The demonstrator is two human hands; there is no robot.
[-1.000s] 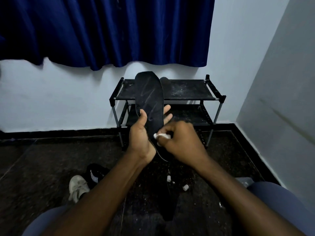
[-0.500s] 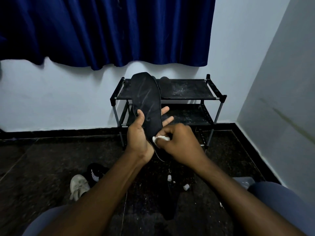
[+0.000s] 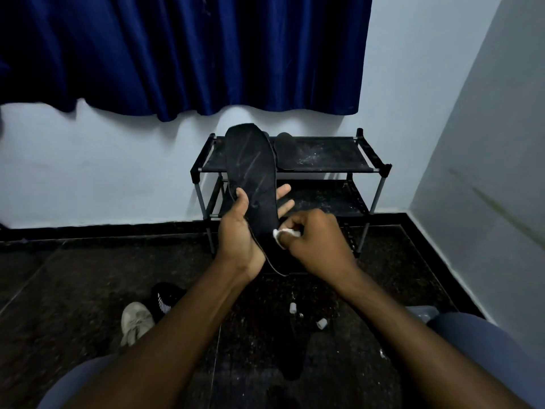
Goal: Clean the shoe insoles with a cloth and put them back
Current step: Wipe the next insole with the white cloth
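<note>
My left hand (image 3: pixel 240 231) holds a black insole (image 3: pixel 253 172) upright in front of me, thumb across its face and fingers behind it. The toe end leans up and to the left. My right hand (image 3: pixel 315 240) pinches a small white cloth (image 3: pixel 283 234) and presses it against the insole's lower right edge, near the heel. A second black insole (image 3: pixel 284 152) lies on the top shelf of the black shoe rack (image 3: pixel 333 169) behind. On the floor at the lower left stand a beige shoe (image 3: pixel 135 321) and a black shoe (image 3: pixel 165 296).
The shoe rack stands against the white wall under a dark blue curtain (image 3: pixel 182 54). A side wall closes in on the right. Small white bits (image 3: pixel 321 323) lie on the dark speckled floor between my knees, beside a dark flat shape (image 3: pixel 295 346).
The insole's top has tilted from upright to the left. My right hand with the cloth has slid slightly along the heel end. The left hand's grip is the same.
</note>
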